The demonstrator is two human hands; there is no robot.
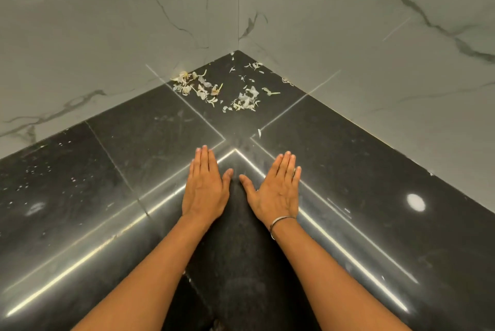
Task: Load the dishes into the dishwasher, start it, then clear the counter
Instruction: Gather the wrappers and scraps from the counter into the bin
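Head view: left hand point(205, 191) and right hand point(276, 194) lie flat, empty, fingers straight, side by side at the front edge of a glossy black stone counter point(150, 127). Scattered pale papery scraps point(245, 98) litter the counter's back corner.

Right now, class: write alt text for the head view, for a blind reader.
The left hand and right hand are held flat, palms down, at the inner corner of a black counter. Its far corner is littered with pale scraps.

Grey marble walls point(107, 22) with dark veins meet in a corner point(238, 22).
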